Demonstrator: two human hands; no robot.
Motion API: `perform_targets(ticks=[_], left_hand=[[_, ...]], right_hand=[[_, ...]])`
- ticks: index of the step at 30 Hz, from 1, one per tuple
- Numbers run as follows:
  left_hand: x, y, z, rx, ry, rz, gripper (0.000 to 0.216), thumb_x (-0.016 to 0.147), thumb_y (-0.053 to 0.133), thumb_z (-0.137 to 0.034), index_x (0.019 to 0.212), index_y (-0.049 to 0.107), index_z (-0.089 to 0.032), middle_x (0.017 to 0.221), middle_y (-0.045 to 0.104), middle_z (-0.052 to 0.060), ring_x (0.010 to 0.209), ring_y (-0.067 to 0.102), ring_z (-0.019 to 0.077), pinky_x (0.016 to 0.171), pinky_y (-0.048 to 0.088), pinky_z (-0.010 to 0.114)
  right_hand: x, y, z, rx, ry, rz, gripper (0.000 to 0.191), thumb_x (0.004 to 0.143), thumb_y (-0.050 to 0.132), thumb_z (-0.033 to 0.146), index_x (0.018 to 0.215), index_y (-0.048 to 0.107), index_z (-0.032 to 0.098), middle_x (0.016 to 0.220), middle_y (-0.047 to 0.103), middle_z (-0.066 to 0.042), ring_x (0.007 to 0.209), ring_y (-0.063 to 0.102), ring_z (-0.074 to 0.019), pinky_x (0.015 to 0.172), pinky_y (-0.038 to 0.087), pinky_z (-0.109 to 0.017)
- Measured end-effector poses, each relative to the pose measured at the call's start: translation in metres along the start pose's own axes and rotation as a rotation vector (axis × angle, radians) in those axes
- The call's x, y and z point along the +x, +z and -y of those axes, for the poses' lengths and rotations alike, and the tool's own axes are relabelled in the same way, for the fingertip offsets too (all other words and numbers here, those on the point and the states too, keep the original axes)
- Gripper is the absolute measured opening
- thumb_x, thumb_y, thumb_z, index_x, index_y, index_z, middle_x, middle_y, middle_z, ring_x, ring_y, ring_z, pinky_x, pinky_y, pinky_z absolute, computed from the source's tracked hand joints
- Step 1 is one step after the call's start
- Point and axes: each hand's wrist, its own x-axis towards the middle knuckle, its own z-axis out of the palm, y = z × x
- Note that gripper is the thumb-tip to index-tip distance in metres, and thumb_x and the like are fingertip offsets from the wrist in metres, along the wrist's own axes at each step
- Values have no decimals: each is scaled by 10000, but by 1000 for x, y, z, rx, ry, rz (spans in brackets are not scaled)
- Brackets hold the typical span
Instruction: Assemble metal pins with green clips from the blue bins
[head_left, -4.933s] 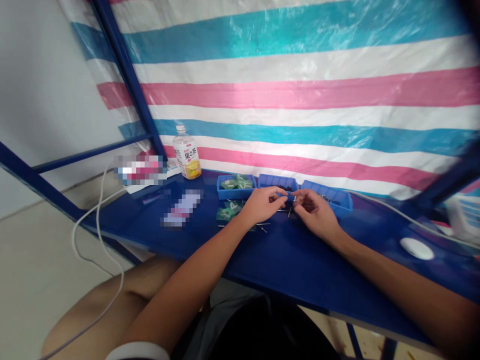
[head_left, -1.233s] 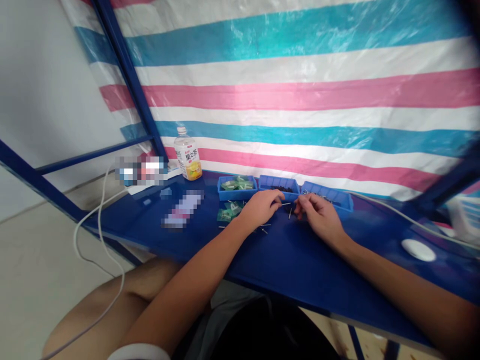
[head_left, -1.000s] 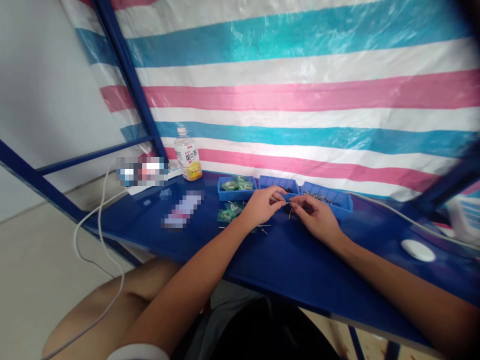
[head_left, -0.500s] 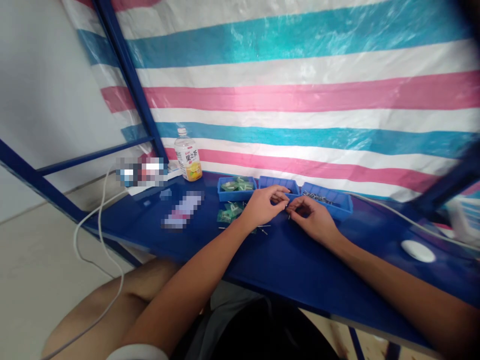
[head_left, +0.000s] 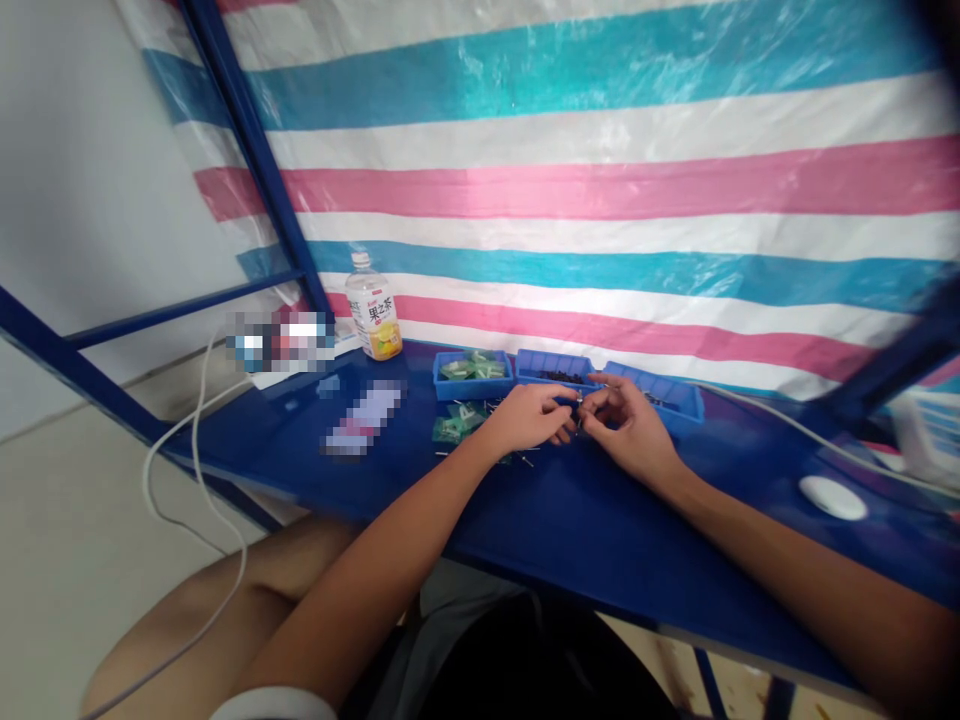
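Observation:
My left hand (head_left: 525, 418) and my right hand (head_left: 626, 428) meet over the blue table (head_left: 570, 520), fingertips pinched together on a tiny part with a thin metal pin that I cannot make out clearly. Behind them stand three small blue trays: the left tray (head_left: 472, 372) holds green pieces, the middle tray (head_left: 556, 368) small dark parts, the right tray (head_left: 660, 398) metal pins. More green pieces (head_left: 454, 424) and loose pins (head_left: 525, 458) lie on the table beside my left hand.
A drink bottle (head_left: 373, 318) stands at the back left. A white mouse (head_left: 832, 496) lies at the right, and white cables (head_left: 191, 470) hang off the left edge. A striped plastic sheet (head_left: 600, 180) backs the table, with blue frame posts (head_left: 247, 150) beside it.
My hands have drawn closer, fingertips now touching over the small part. My right forefinger has lifted and points left above the pinch.

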Motion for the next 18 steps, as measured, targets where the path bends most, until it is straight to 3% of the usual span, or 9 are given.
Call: perform_targets(ticks=[4, 9, 13, 18], left_hand=[[4, 3, 4, -175, -43, 13, 439, 941, 602, -110, 1365, 715, -125, 969, 816, 123, 804, 815, 188, 809, 695, 363], [4, 1, 1, -261, -67, 22, 412, 941, 708, -171, 1350, 737, -130, 944, 820, 119, 804, 822, 202, 799, 700, 367], [1, -2, -4, -232, -79, 25, 360, 971, 729, -232, 1307, 757, -106, 920, 822, 132, 773, 816, 201, 761, 694, 355], [-2, -5, -11, -93, 29, 22, 234, 976, 688, -188, 1170, 800, -120, 944, 824, 118, 725, 788, 156, 665, 642, 262]], right_hand=[[0, -1, 3, -23, 1, -1, 554, 911, 769, 408, 1395, 547, 254, 921, 726, -23, 824, 707, -219, 751, 589, -372], [0, 0, 6, -37, 11, -17, 534, 908, 767, 446, 1364, 567, 251, 913, 728, -35, 814, 706, -231, 736, 583, -381], [-1, 0, 6, -33, 6, -17, 543, 909, 770, 478, 1363, 574, 253, 922, 728, -40, 817, 709, -232, 742, 586, -381], [-1, -2, 10, -75, 16, 0, 440, 923, 753, 507, 1274, 678, 253, 971, 754, -55, 812, 721, -226, 745, 594, -378]])
